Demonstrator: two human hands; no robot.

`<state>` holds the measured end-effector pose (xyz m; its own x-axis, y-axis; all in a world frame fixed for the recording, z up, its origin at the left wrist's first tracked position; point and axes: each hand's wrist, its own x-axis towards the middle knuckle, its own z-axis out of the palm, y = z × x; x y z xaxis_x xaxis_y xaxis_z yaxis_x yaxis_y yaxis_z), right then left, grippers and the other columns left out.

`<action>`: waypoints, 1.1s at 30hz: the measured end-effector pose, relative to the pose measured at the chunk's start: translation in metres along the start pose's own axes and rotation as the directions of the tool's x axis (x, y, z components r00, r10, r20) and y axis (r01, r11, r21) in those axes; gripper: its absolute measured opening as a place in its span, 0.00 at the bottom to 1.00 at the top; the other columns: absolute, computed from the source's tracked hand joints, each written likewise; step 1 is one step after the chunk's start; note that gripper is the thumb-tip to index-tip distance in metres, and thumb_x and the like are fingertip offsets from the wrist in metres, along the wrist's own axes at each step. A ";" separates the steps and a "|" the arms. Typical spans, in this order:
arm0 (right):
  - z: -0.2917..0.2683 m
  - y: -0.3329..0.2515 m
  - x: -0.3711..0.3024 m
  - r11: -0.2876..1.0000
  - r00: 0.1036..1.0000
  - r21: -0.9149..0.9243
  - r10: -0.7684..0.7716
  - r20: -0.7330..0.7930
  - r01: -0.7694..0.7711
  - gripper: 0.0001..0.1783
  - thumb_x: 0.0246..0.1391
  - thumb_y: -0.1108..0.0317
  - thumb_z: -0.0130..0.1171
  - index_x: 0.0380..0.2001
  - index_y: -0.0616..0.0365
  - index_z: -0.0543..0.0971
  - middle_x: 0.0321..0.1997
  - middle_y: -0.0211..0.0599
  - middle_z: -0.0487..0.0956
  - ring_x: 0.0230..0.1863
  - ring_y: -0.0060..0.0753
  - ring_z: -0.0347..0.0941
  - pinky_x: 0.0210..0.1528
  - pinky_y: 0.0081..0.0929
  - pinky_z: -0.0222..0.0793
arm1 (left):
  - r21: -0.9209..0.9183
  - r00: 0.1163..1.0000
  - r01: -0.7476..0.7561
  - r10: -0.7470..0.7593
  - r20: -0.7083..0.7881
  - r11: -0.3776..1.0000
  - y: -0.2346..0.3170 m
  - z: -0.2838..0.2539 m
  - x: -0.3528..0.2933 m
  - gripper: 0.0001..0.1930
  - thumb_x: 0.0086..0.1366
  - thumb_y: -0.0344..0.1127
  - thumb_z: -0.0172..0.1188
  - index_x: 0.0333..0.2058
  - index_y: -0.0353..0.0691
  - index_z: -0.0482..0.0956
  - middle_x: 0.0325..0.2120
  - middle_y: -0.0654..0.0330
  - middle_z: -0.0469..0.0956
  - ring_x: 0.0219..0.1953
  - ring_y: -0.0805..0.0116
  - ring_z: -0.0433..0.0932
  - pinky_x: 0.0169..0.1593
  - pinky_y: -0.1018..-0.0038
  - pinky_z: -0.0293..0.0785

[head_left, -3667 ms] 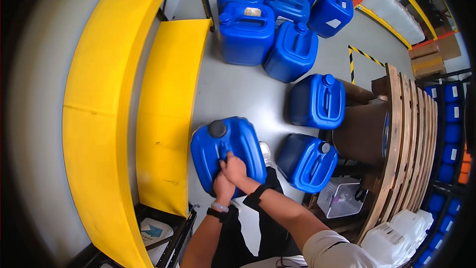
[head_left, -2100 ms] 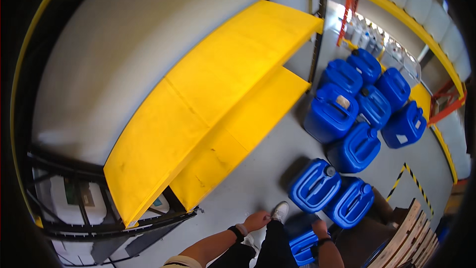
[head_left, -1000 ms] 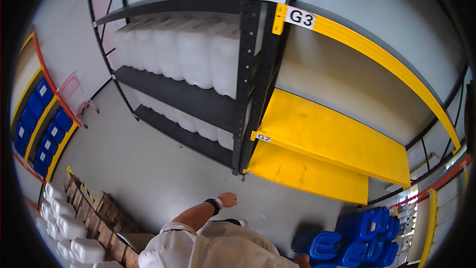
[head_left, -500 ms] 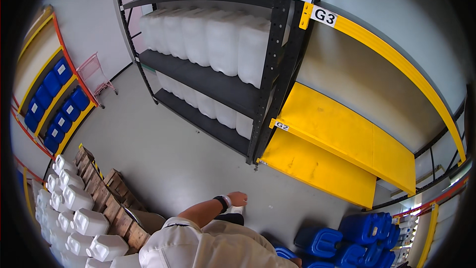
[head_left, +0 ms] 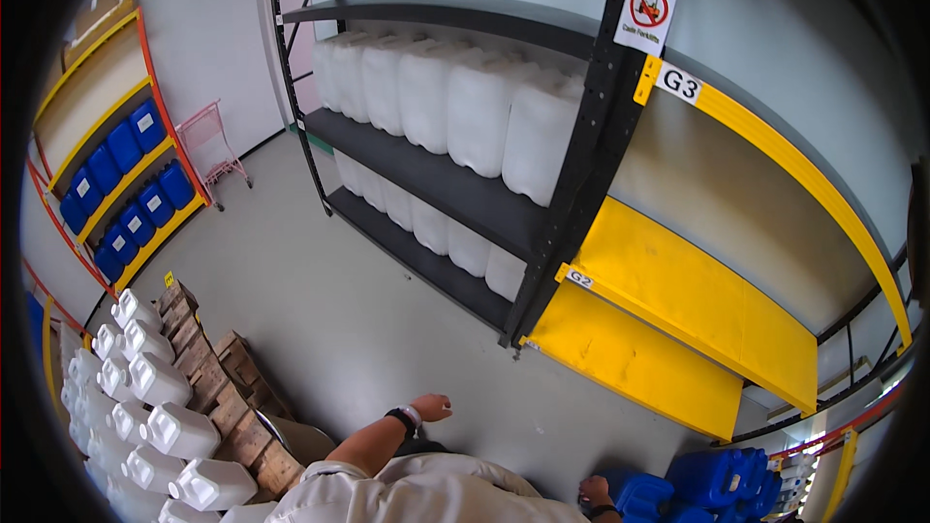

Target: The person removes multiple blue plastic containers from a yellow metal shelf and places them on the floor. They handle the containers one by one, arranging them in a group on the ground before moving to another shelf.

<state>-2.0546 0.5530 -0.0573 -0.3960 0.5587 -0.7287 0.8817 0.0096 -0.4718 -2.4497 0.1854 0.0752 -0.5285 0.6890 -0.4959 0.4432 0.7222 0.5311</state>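
Observation:
My left hand [head_left: 433,408], with bands at the wrist, hangs over the grey floor in front of my body. Its fingers are curled in loosely, and nothing shows in them. Low on the right, my right hand [head_left: 593,491] has a dark band at its wrist and curled fingers, with nothing visible in the grip. It is nearest to a blue jerrycan [head_left: 641,496] in a group of several on that side; I cannot tell whether they touch. To the left, several white jerrycans [head_left: 160,380] stand packed together beside upright wooden pallets [head_left: 199,353].
Ahead stands a black rack [head_left: 426,169] with rows of large white jerrycans [head_left: 475,107]. Yellow shelves [head_left: 693,295] adjoin it on the right. Far left, an orange-and-yellow rack [head_left: 160,150] holds blue jerrycans, next to a pink trolley [head_left: 213,150]. Grey floor [head_left: 320,261] lies between.
The view has shifted, so the racks sit lower and farther right. My left hand has moved left in the picture. My right hand, barely visible before, now shows beside the blue jerrycans.

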 end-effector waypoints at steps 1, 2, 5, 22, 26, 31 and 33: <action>0.003 -0.018 0.003 0.999 1.000 -0.035 -0.026 0.014 0.027 0.09 0.43 0.68 0.51 0.19 0.61 0.77 0.17 0.35 0.76 0.17 0.24 0.72 0.18 0.20 0.70 | -0.017 1.000 0.014 -0.014 -0.019 1.000 -0.009 -0.004 -0.004 0.18 0.52 0.46 0.52 0.38 0.42 0.74 0.36 0.52 0.75 0.41 0.53 0.72 0.46 0.63 0.67; 0.009 -0.036 0.004 0.993 0.999 -0.107 -0.052 0.017 0.053 0.09 0.43 0.68 0.51 0.20 0.62 0.77 0.17 0.35 0.76 0.17 0.24 0.72 0.18 0.20 0.70 | -0.034 0.999 0.027 -0.028 -0.037 0.999 -0.018 -0.010 -0.009 0.18 0.52 0.46 0.52 0.38 0.42 0.74 0.36 0.53 0.75 0.41 0.53 0.72 0.45 0.64 0.67; 0.034 -0.092 -0.001 0.960 0.994 -0.257 -0.101 0.044 0.109 0.10 0.42 0.67 0.51 0.21 0.62 0.78 0.18 0.35 0.76 0.16 0.24 0.71 0.18 0.21 0.70 | -0.072 0.992 0.094 -0.099 -0.072 0.993 -0.051 -0.030 -0.030 0.18 0.52 0.47 0.53 0.37 0.42 0.75 0.34 0.53 0.76 0.40 0.54 0.73 0.45 0.65 0.68; 0.202 -0.282 0.030 0.926 0.964 -0.320 -0.131 0.232 0.203 0.10 0.42 0.66 0.51 0.16 0.60 0.76 0.16 0.33 0.75 0.15 0.25 0.70 0.16 0.22 0.66 | -0.185 0.948 0.208 -0.244 -0.203 0.960 -0.259 -0.150 -0.064 0.20 0.52 0.48 0.53 0.39 0.42 0.74 0.35 0.50 0.75 0.41 0.53 0.72 0.46 0.65 0.67; 0.213 -0.306 0.082 0.059 0.601 -0.672 -0.508 0.617 0.738 0.13 0.45 0.63 0.51 0.14 0.58 0.74 0.17 0.32 0.76 0.15 0.25 0.70 0.15 0.22 0.65 | -0.253 0.919 0.249 -0.310 -0.244 0.935 -0.286 -0.160 -0.081 0.19 0.53 0.47 0.53 0.39 0.41 0.74 0.35 0.51 0.75 0.41 0.53 0.72 0.46 0.65 0.67; 0.238 -0.387 0.106 0.429 0.766 -0.635 -0.375 0.523 0.643 0.11 0.44 0.65 0.51 0.15 0.59 0.74 0.17 0.33 0.76 0.16 0.25 0.72 0.16 0.23 0.66 | -0.338 0.881 0.338 -0.422 -0.214 0.878 -0.319 -0.139 -0.101 0.20 0.54 0.48 0.51 0.41 0.41 0.74 0.38 0.53 0.75 0.43 0.53 0.71 0.47 0.65 0.66; 0.260 -0.430 0.110 0.546 0.816 -0.609 -0.334 0.471 0.575 0.11 0.44 0.65 0.52 0.15 0.59 0.74 0.17 0.33 0.76 0.16 0.26 0.72 0.16 0.23 0.66 | -0.360 0.870 0.361 -0.449 -0.202 0.861 -0.332 -0.128 -0.109 0.21 0.54 0.48 0.51 0.41 0.41 0.73 0.39 0.53 0.74 0.43 0.54 0.71 0.48 0.65 0.66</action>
<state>-2.5441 0.3941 -0.0634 -0.7389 0.0618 -0.6710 0.4097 0.8318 -0.3745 -2.6322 -0.1376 0.0412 -0.8051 0.2631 -0.5315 -0.0698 0.8479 0.5255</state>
